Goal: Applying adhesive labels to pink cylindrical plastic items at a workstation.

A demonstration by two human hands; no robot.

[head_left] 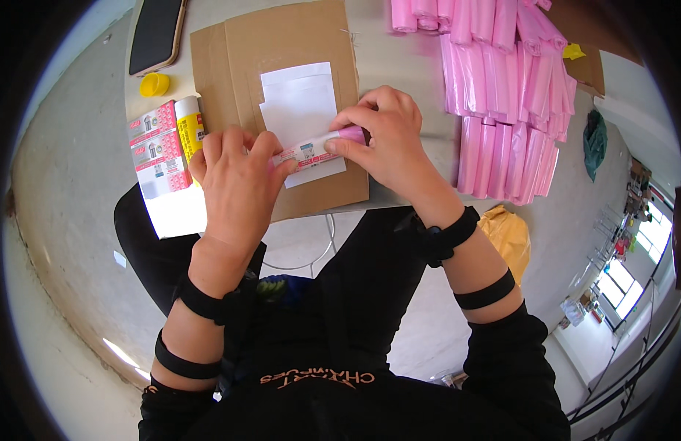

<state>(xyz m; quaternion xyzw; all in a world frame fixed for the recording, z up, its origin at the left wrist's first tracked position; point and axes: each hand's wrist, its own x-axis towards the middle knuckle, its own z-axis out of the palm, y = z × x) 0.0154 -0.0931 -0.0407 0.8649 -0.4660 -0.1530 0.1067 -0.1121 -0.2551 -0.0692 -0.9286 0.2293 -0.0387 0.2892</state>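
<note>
Between my two hands is a pink plastic bag roll with a printed pink-and-white paper label around it. My left hand presses the label's left end with thumb and fingers. At the other end, my right hand pinches the roll between thumb and curled fingers. The roll lies slightly slanted over white paper sheets, which rest on a brown cardboard sheet. The underside of the roll is hidden. Left of my left hand are stacked printed labels and a yellow-and-white glue stick.
Many similar pink rolls are piled in rows at the right of the table. A yellow cap and a dark phone lie at the far left. A yellow bag is below the table's right edge.
</note>
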